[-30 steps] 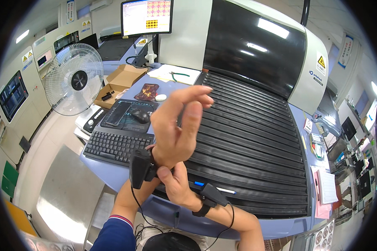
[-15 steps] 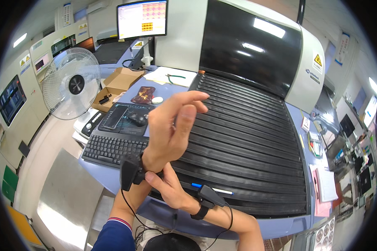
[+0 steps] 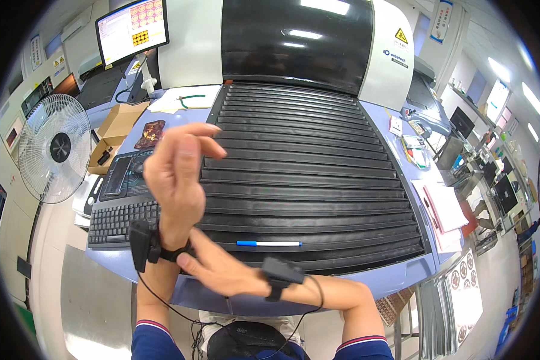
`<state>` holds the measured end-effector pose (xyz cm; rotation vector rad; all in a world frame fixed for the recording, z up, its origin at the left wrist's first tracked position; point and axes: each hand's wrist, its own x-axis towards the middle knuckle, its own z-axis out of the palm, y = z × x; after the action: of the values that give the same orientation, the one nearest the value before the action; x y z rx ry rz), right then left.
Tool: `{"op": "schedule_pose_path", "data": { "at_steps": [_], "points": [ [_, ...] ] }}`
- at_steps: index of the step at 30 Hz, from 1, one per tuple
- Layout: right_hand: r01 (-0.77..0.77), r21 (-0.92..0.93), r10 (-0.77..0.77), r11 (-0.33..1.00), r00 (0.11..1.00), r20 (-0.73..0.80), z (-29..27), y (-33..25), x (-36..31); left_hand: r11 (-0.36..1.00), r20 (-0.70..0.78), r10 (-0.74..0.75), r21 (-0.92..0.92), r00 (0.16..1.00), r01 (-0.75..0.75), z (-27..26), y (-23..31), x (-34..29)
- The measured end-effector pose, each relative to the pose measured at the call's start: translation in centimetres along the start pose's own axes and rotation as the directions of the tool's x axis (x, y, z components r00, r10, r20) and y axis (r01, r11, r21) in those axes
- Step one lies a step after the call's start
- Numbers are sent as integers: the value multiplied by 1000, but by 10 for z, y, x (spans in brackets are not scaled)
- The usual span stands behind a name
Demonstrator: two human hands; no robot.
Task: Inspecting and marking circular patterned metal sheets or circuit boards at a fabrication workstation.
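Observation:
My left hand is raised in front of the black ribbed bed, its fingers loosely bent and apart, with nothing in it. Round the left wrist runs a black wrist strap carrying a black box-shaped device. My right hand reaches across to that wrist, its thumb on the near side of the strap and its fingertips partly hidden behind the wrist. A similar device sits on my right wrist. A white marker pen with a blue cap lies on the bed near its front edge.
To the left are a keyboard, a phone, an open cardboard box and a fan. Green-handled pliers lie on papers behind. A dark-fronted machine stands beyond the bed. Papers lie right. Cables hang from both wrist devices.
The view has swung to the right, so the bed and machine appear further left. My right hand stays at the left wrist strap; its fingers look straighter.

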<state>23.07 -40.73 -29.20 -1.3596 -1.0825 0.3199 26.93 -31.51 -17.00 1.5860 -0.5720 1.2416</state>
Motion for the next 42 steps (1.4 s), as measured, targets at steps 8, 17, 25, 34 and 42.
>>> {"op": "schedule_pose_path", "data": {
  "at_steps": [8, 17, 25, 34, 42],
  "points": [
    [-213, -887, 372, 410, 927, -51, -131, -39, -102, 974, 612, -209, 198, 763, 108, -8, -27, -98],
    [-255, -805, 299, 536, 949, -102, -153, -37, -88, 969, 832, -134, 224, 539, -106, -22, -47, -144],
    [145, -980, -213, 138, 970, 113, -167, -17, -81, 958, 727, -278, 257, 628, 127, -19, -54, -147],
    [239, -951, -221, 194, 956, 196, -170, -11, -84, -99, 768, -588, 243, -254, 965, -26, -49, -122],
    [79, -985, -466, 156, 885, -3, -216, -15, -89, -430, 849, -391, 172, -355, 886, -57, -76, -107]
  ]
}}
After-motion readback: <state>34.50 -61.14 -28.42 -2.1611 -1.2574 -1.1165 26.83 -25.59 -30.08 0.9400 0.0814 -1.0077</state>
